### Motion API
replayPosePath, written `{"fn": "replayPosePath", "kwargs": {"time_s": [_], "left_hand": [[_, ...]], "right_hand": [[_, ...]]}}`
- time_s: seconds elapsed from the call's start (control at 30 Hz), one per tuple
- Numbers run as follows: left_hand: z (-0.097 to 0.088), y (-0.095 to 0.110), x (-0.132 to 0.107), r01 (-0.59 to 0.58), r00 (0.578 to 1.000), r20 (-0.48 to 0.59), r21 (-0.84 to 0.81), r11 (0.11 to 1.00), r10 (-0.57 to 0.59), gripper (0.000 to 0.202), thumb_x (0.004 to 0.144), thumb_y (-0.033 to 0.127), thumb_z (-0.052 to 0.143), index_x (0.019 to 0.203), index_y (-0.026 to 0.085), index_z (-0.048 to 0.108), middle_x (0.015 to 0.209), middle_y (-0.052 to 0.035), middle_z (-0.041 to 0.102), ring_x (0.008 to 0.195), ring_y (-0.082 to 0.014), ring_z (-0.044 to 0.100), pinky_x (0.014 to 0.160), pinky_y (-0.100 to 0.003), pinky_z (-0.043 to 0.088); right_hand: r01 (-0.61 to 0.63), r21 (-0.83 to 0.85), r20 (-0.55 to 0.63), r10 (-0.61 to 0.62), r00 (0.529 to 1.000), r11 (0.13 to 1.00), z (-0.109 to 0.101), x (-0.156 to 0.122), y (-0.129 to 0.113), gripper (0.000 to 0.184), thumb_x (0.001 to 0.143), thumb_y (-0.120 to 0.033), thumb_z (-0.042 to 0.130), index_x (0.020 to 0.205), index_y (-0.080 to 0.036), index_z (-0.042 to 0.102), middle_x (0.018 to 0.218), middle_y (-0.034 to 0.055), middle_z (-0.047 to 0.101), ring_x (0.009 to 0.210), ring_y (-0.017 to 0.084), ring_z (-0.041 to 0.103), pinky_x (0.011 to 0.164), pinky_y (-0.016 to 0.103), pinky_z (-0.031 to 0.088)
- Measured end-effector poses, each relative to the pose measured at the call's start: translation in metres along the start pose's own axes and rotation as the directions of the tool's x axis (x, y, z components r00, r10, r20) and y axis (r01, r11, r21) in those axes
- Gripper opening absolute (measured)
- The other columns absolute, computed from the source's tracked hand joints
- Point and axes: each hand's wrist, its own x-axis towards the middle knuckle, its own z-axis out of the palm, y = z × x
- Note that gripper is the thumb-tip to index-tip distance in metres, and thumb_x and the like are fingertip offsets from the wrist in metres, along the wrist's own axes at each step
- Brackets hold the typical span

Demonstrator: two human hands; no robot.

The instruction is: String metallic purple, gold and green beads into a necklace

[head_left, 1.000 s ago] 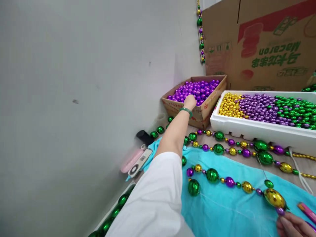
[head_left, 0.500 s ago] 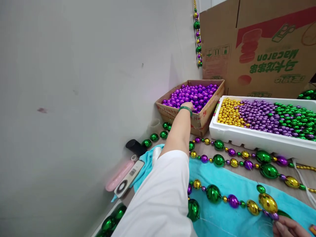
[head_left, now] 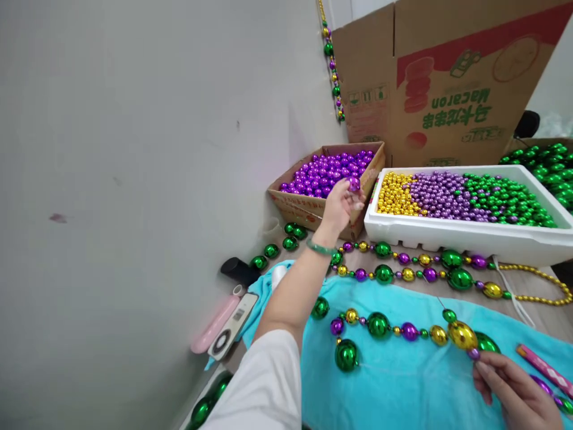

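While the left hand (head_left: 341,203) pinches a purple bead (head_left: 354,184) above the cardboard box (head_left: 313,206) at the counter's far edge, the right hand (head_left: 514,388) holds the strand (head_left: 403,330), seemingly by its thread, on the near-edge cloth (head_left: 403,382); keep that thread taut for threading.

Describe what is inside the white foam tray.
The foam tray holds loose beads in three bands: gold beads on the left, purple beads in the middle, green beads on the right. The beads cover its floor, so its depth is hidden.
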Motion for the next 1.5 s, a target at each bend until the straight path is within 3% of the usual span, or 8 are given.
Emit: {"fn": "replayPosePath", "kwargs": {"time_s": [0.1, 0.2, 0.43, 0.6, 0.83, 0.9, 1.13, 1.5], "left_hand": [[0.020, -0.022, -0.078, 0.279, 0.953, 0.215, -0.366, 0.888, -0.212, 0.031, 0.086, 0.041, 0.051, 0.094, 0.013, 0.062, 0.083, -0.0078, 0.069, 0.073, -0.0137, 0.065, 0.059, -0.021, 0.049], [0.035, -0.045, -0.135, 0.448, 0.893, 0.287, -0.484, 0.752, -0.348, 0.025, 0.085, 0.036, 0.055, 0.088, 0.013, 0.064, 0.082, -0.0074, 0.070, 0.070, -0.0129, 0.065, 0.058, -0.021, 0.050], [0.052, -0.073, -0.190, 0.513, 0.843, 0.220, -0.603, 0.611, -0.491, 0.022, 0.088, 0.032, 0.055, 0.093, 0.015, 0.067, 0.083, -0.0046, 0.069, 0.070, -0.0099, 0.065, 0.061, -0.018, 0.051], [0.060, -0.078, -0.210, 0.535, 0.837, 0.273, -0.588, 0.606, -0.474, 0.029, 0.090, 0.030, 0.053, 0.117, 0.029, 0.064, 0.093, 0.0014, 0.069, 0.070, -0.0076, 0.064, 0.065, -0.018, 0.052], [0.071, -0.083, -0.220, 0.514, 0.838, 0.219, -0.622, 0.591, -0.499, 0.015, 0.086, 0.014, 0.057, 0.097, 0.018, 0.067, 0.091, -0.0010, 0.068, 0.072, -0.0068, 0.064, 0.069, -0.016, 0.052], [0.073, -0.081, -0.220, 0.543, 0.812, 0.217, -0.621, 0.566, -0.541, 0.012, 0.089, 0.020, 0.056, 0.092, 0.017, 0.066, 0.090, -0.0018, 0.068, 0.069, -0.0072, 0.062, 0.066, -0.018, 0.051], [0.083, -0.073, -0.223, 0.598, 0.773, 0.319, -0.653, 0.464, -0.548, 0.046, 0.096, 0.050, 0.042, 0.087, 0.013, 0.067, 0.086, -0.0068, 0.070, 0.075, -0.0131, 0.065, 0.071, -0.025, 0.052], [0.089, -0.072, -0.226, 0.573, 0.774, 0.296, -0.703, 0.421, -0.560, 0.048, 0.096, 0.050, 0.040, 0.087, 0.011, 0.066, 0.086, -0.0079, 0.070, 0.074, -0.0140, 0.066, 0.072, -0.027, 0.052]], "right_hand": [[0.094, 0.045, 0.001, -0.094, 0.996, 0.995, 0.013, -0.012, -0.012, 0.025, 0.071, -0.041, 0.076, 0.083, -0.019, 0.071, 0.064, 0.0050, 0.063, 0.056, 0.017, 0.057, 0.046, 0.026, 0.047], [0.143, 0.083, 0.005, -0.144, 0.990, 0.986, 0.023, -0.024, -0.018, 0.020, 0.076, -0.036, 0.073, 0.084, -0.018, 0.070, 0.063, 0.0033, 0.061, 0.056, 0.015, 0.055, 0.045, 0.024, 0.045], [0.122, 0.074, -0.005, -0.122, 0.992, 0.990, 0.017, -0.048, -0.012, 0.016, 0.079, -0.033, 0.071, 0.083, -0.018, 0.069, 0.060, 0.0016, 0.059, 0.052, 0.013, 0.052, 0.044, 0.023, 0.043], [0.101, 0.088, -0.004, -0.101, 0.995, 0.991, 0.009, -0.055, -0.006, 0.015, 0.079, -0.033, 0.070, 0.082, -0.018, 0.068, 0.059, 0.0006, 0.059, 0.051, 0.012, 0.052, 0.044, 0.023, 0.042], [0.088, 0.094, -0.022, -0.087, 0.996, 0.992, 0.000, -0.061, -0.002, 0.016, 0.079, -0.033, 0.071, 0.081, -0.018, 0.068, 0.059, 0.0005, 0.059, 0.052, 0.011, 0.052, 0.044, 0.022, 0.042], [0.084, 0.083, -0.026, -0.082, 0.996, 0.993, -0.001, -0.062, -0.002, 0.016, 0.079, -0.033, 0.071, 0.081, -0.018, 0.068, 0.059, 0.0003, 0.059, 0.051, 0.011, 0.051, 0.044, 0.021, 0.041], [0.061, 0.024, -0.019, -0.060, 0.998, 0.998, -0.003, -0.064, -0.001, 0.018, 0.078, -0.035, 0.070, 0.079, -0.017, 0.068, 0.057, -0.0001, 0.058, 0.050, 0.010, 0.050, 0.044, 0.021, 0.041], [0.046, 0.015, -0.024, -0.045, 0.999, 0.999, -0.005, -0.062, 0.004, 0.017, 0.078, -0.035, 0.070, 0.079, -0.018, 0.068, 0.057, -0.0003, 0.058, 0.050, 0.010, 0.050, 0.044, 0.020, 0.041]]}}
